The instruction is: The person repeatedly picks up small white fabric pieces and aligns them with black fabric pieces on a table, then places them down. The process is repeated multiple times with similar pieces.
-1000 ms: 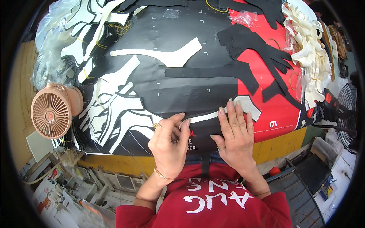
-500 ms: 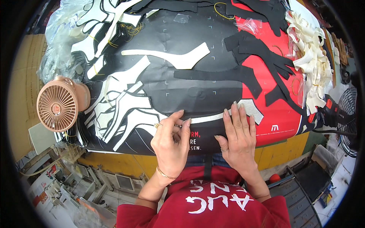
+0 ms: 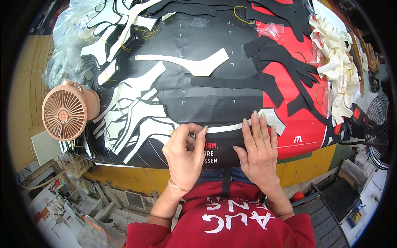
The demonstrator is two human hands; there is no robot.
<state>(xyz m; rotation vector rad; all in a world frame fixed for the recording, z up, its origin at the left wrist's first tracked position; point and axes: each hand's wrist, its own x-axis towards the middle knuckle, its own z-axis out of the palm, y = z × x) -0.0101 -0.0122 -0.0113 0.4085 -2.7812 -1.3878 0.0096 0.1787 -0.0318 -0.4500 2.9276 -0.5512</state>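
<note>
A white cut fabric piece with a dark edge (image 3: 225, 128) lies along the near side of the table, its narrow strip on the left and its wide end on the right. My left hand (image 3: 184, 151) is closed, thumb and forefinger pinching the strip's left end. Flat on the piece, close to its wide end, rests my right hand (image 3: 261, 151), with its fingers stretched out and the thumb apart. To the left of my left hand is a loose heap of similar white pieces with black edges (image 3: 138, 120). Beyond my hands lie a black cut piece (image 3: 231, 81) and a white cut piece (image 3: 198, 66).
A pink fan (image 3: 64, 111) stands at the left edge, near tied stacks of pieces (image 3: 95, 53) and clear plastic (image 3: 66, 62). Black pieces (image 3: 285, 58) lie at the right, beside cream fabric scraps (image 3: 337, 62). A second, dark fan (image 3: 376, 128) is at the far right.
My left forefinger has curled down to meet the thumb at the strip's end. The right hand stays in place on the piece. The view has shifted slightly.
</note>
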